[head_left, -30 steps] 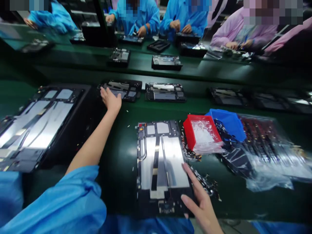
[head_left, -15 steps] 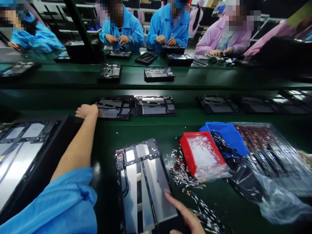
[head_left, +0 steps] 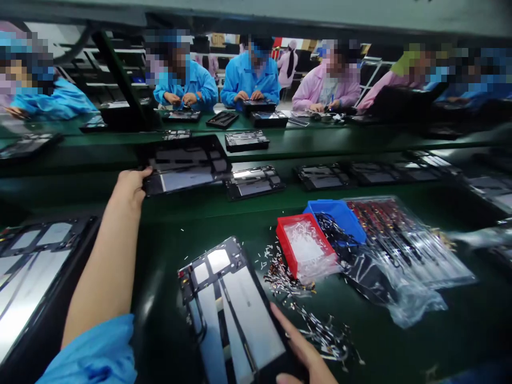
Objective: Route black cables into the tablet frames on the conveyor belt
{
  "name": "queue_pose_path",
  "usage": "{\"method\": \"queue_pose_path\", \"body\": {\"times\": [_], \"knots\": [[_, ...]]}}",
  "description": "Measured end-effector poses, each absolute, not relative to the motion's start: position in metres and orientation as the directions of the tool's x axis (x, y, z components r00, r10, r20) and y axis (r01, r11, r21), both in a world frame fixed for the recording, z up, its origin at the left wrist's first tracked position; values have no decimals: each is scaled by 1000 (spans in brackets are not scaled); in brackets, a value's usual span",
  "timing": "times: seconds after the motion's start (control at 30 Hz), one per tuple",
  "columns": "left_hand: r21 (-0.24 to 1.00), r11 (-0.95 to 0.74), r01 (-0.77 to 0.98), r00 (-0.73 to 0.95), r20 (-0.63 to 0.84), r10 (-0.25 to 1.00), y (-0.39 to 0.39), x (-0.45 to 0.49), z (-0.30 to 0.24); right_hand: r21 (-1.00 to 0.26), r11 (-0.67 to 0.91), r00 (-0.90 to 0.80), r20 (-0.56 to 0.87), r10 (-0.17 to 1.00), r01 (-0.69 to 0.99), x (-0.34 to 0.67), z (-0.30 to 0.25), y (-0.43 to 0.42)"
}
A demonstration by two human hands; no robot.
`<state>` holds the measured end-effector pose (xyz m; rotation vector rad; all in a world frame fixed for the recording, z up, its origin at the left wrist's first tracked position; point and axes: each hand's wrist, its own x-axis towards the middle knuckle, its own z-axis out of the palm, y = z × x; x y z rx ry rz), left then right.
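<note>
My left hand point(head_left: 134, 184) is stretched out to the far lane, its fingers closed on the left edge of an open-backed tablet point(head_left: 186, 168). This tablet is tilted, raised off the surface on its near side. In front of me, another open tablet point(head_left: 236, 304) lies at a slant, with silvery plates and black cables showing. My right hand point(head_left: 306, 349) grips its lower right edge, the index finger along the side; the lower part of the hand is cut off by the frame. Loose short cables point(head_left: 326, 333) lie just right of that hand.
A red bin point(head_left: 286, 245) of small white pieces and a blue bin point(head_left: 358, 229) of black cables stand right. Beside them lies a clear tray point(head_left: 436, 256) of cables. Several tablets point(head_left: 322, 176) line the far lane. A large tablet stack point(head_left: 36, 277) stands left. Co-workers point(head_left: 252, 74) sit opposite.
My left hand has lifted the far tablet, tilting it up from the lane. My right hand stays at the near tablet's edge. The whole view has shifted to the right and upward.
</note>
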<state>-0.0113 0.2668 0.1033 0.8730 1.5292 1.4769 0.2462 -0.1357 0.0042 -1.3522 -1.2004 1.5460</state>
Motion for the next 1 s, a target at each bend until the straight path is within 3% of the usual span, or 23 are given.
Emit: {"method": "queue_pose_path", "body": {"times": [0.23,0.4,0.6,0.83,1.0], "knots": [[931,310,-191,-186,-344,920,254,105,59,-958,-286,55,-284,957,22,291,24,-172],[895,418,-155,-125,-437,891,250,139,39,-964,-267,161,-263,951,-1,294,22,-182],[842,537,-49,-77,-539,839,256,131,44,-968,-240,136,-247,959,-71,284,28,-172],[784,617,-67,112,-609,785,242,144,53,-965,-248,39,-252,967,-86,278,44,-172],[779,612,-136,242,-572,783,226,152,63,-922,-355,21,-363,932,-154,260,40,-155]]}}
